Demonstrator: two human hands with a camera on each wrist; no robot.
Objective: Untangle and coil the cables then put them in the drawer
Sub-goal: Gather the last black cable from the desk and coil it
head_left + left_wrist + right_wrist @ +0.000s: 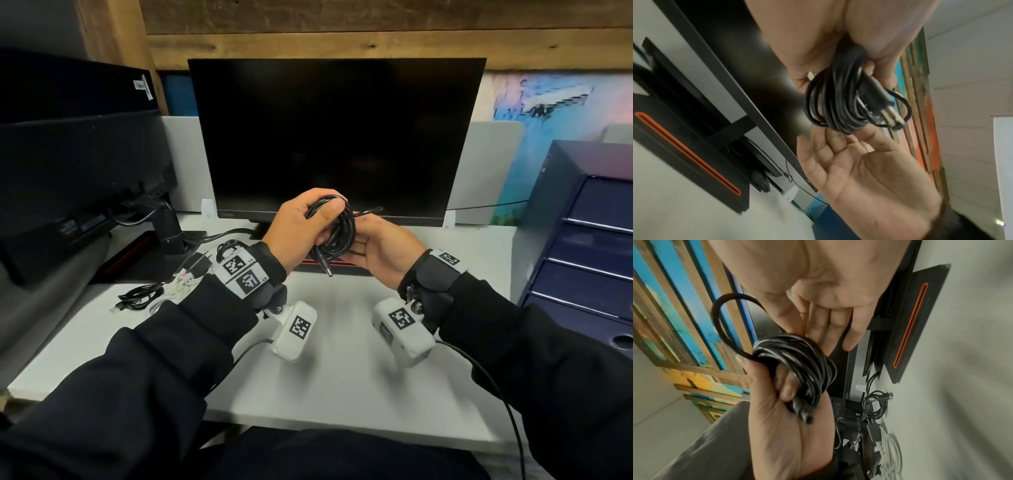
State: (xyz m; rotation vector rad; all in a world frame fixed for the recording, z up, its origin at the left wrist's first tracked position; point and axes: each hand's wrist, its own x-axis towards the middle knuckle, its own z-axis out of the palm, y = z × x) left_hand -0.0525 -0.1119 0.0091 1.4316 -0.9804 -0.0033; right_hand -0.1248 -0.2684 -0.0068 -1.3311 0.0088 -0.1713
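A black cable [337, 229] wound into a coil is held in the air in front of the monitor. My left hand [301, 229] grips the coil, fingers curled through its loops [803, 356] and thumb on top. The cable's barrel plug [323, 265] sticks out below the palm [803, 413]. One loose loop [723, 318] stands out of the bundle. My right hand [383, 246] is beside the coil, palm up, fingers [830, 324] straight and touching its edge [838, 104]. More cables [140, 296] lie on the desk at the left.
A dark monitor [335, 137] stands straight ahead, its base with an orange slot [688, 154] on the white desk [342, 342]. A blue drawer unit [589, 240] stands at the right with its drawers closed. A white cable [890, 447] and a black charger [198, 263] lie left.
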